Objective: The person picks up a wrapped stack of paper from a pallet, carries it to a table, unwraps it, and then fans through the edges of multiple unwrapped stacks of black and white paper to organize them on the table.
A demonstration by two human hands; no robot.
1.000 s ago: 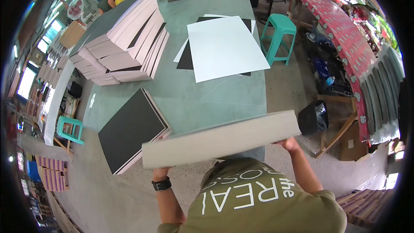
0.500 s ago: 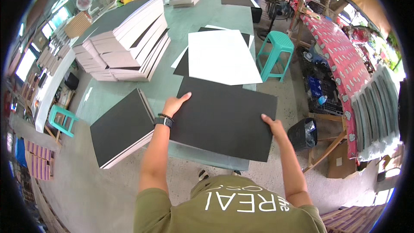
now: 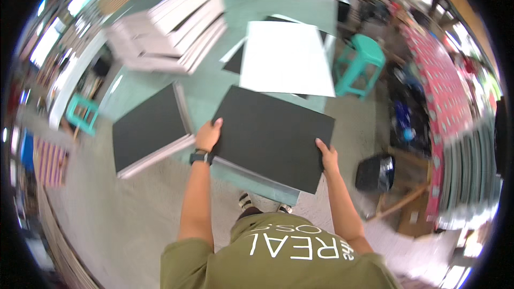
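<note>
Both my hands hold a black rectangular sheet of card (image 3: 273,136) over the near end of the green table (image 3: 257,183). At its left edge my left hand (image 3: 208,136) grips it, thumb on top and the other fingers mostly hidden. My right hand (image 3: 327,156) pinches the right edge the same way. Just beyond the card lies a large white sheet (image 3: 286,59), with more black and white sheets partly under it. To the left, a stack topped with a black sheet (image 3: 150,131) sits at an angle, its left part past the table's edge.
Tall stacks of pale-edged sheets (image 3: 160,37) stand at the far left of the table. A green stool (image 3: 361,67) is by its right side, another (image 3: 83,112) to the left. A black bin (image 3: 375,173) and a pink-covered table (image 3: 439,85) are at right.
My view has shifted, blurring the surroundings. The black card has turned slightly, its right end nearer me. My left thumb has slid from further in on the card to its left edge.
</note>
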